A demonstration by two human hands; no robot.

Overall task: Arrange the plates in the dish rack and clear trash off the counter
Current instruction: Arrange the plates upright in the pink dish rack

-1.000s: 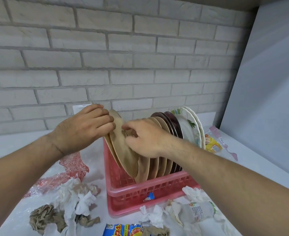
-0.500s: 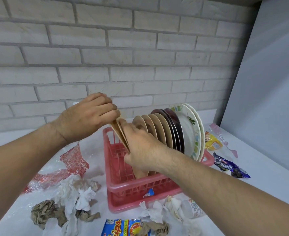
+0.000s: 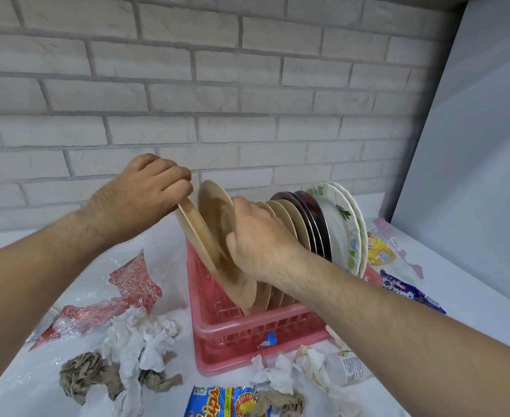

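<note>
A pink plastic dish rack (image 3: 247, 332) stands on the white counter (image 3: 473, 296) and holds a row of upright plates. Several tan plates (image 3: 289, 218) stand in the middle, dark brown plates (image 3: 313, 212) behind them, and white flowered plates (image 3: 338, 224) at the far end. My left hand (image 3: 139, 197) grips the top rim of the leftmost tan plate (image 3: 193, 233), which leans left. My right hand (image 3: 256, 236) holds the second tan plate (image 3: 214, 212) by its edge.
Trash lies around the rack: crumpled white tissues (image 3: 139, 335), brown paper wads (image 3: 82, 374), a red-printed plastic wrapper (image 3: 127, 290), a blue chips bag (image 3: 217, 401), a small plastic bottle (image 3: 344, 365), a blue cookie wrapper (image 3: 410, 293) and a yellow packet (image 3: 380, 251). A brick wall stands behind.
The two front tan plates have been pulled apart: my left hand tilted the leftmost one further left, and my right hand shifted up onto the second plate's edge.
</note>
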